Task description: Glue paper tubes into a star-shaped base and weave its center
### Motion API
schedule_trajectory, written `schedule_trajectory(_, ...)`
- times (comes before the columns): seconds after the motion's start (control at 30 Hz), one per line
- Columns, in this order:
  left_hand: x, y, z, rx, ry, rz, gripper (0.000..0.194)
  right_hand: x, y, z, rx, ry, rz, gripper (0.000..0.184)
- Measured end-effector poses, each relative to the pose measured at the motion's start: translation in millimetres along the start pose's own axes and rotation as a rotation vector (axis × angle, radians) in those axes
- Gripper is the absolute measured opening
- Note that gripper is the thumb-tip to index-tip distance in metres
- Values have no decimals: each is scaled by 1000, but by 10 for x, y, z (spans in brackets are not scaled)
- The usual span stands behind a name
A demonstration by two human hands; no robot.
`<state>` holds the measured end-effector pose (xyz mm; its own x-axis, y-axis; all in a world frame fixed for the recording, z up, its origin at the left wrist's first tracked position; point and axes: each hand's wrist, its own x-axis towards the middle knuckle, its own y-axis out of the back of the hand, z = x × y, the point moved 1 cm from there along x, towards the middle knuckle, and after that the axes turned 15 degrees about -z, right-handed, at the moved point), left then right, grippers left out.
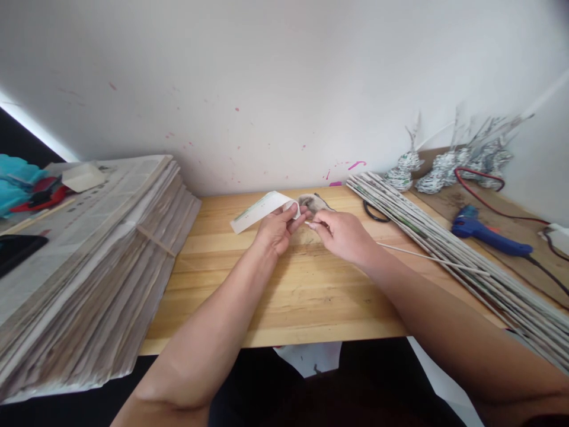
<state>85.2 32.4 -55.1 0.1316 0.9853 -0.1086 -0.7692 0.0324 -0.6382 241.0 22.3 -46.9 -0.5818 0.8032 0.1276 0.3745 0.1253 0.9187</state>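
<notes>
My left hand is closed around a white paper strip, whose loose end points left and curls over my fingers. Close beside it, my right hand pinches the tip of a thin pale rod. A thin pale rod also shows beyond my right wrist, and it looks like the same one passing behind the hand. Between and behind both hands lies a crumpled greyish cloth, partly hidden by my fingers.
At left stands a tall tied newspaper stack. At right lie a bundle of rolled paper sticks, black scissor-like handles, a blue glue gun with its cord, and several wrapped paper figures. A white wall rises behind the wooden table.
</notes>
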Motion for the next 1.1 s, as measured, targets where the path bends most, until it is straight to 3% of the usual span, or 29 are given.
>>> schedule_trajectory(0.1, 0, 0, -1, -10, 5, 12, 6, 2, -7, -4, -24, -26, -43, 27)
schedule_trajectory(0.27, -2, -8, 3, -17, 6, 32, 9, -4, 3, -11, 18, 10, 34, 17)
schedule_trajectory(0.4, -1, -5, 1, -8, -7, 20, 11, -1, 7, -5, -84, -53, -24, 30)
schedule_trajectory(0.6, 5, 2, -4, -5, -22, 15, 11, 5, -1, -17, -29, -18, 50, 17)
schedule_trajectory(0.73, -5, -6, 8, -20, -12, 13, 9, 11, -4, -18, -98, -51, -14, 30)
schedule_trajectory(0.93, -23, -26, 21, -38, -20, 25, 11, 12, -1, -13, -31, -28, 41, 20)
schedule_trajectory(1.1, -12, -20, 17, -49, -25, 55, 13, 18, -12, -22, -131, -63, -44, 32)
